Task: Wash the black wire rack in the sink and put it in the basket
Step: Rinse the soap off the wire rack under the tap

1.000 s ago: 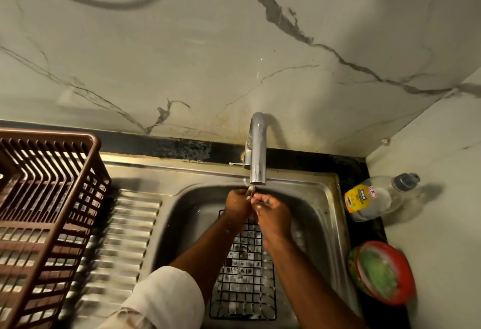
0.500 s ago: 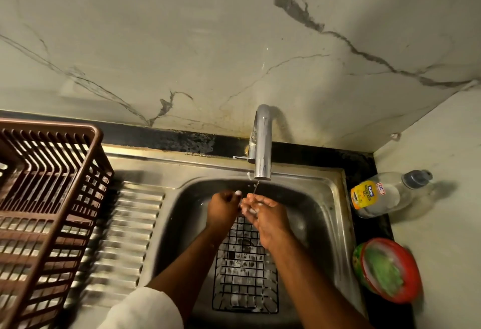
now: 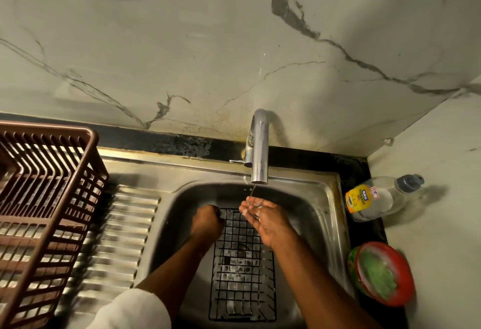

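The black wire rack (image 3: 242, 274) lies flat in the steel sink (image 3: 322, 214), with soap suds among its wires. My left hand (image 3: 207, 222) is curled into a fist at the rack's far left corner and grips the wire edge there. My right hand (image 3: 263, 216) is held cupped, fingers relaxed, under the thin stream from the chrome tap (image 3: 259, 151), just above the rack's far end. The brown plastic basket (image 3: 39, 209) stands on the drainboard at the left.
A ribbed steel drainboard (image 3: 122, 240) lies between basket and sink. On the right counter a clear dishwash gel bottle (image 3: 374, 197) lies on its side, and a red-rimmed tub with a green scrubber (image 3: 382, 274) sits nearer me. Marble wall behind.
My hands, joined under the tap before, have parted. The left hand dropped to the rack's far left corner and closed on it; the right stays under the stream.
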### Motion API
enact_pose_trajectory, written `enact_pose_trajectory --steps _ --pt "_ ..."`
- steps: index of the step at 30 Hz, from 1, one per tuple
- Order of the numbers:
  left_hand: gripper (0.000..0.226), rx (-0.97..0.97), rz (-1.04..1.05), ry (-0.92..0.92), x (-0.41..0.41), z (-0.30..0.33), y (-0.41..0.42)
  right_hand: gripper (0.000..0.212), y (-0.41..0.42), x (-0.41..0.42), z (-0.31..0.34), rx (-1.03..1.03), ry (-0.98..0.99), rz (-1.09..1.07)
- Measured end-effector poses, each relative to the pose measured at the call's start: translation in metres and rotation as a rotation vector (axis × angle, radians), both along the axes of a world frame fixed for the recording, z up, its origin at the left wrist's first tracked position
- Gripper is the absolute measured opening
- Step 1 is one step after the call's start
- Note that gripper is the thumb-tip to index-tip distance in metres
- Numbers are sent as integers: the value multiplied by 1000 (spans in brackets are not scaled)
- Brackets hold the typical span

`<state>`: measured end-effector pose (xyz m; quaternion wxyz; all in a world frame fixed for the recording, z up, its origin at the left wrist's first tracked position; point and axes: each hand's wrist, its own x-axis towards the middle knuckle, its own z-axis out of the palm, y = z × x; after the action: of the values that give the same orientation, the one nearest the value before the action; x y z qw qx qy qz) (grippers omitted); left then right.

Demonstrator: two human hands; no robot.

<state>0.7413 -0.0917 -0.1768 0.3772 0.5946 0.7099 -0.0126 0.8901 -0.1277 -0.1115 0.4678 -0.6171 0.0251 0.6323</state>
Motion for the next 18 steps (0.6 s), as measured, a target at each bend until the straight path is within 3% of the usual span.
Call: enact_pose_trajectory --steps 8,18 --pt "15 265 -102 -81 2 45 -15 18 8 -4 27 74 -43 -39" --pt "18 461 -115 -214 -14 86 -23 9 25 -28 79 194 -139 -19"
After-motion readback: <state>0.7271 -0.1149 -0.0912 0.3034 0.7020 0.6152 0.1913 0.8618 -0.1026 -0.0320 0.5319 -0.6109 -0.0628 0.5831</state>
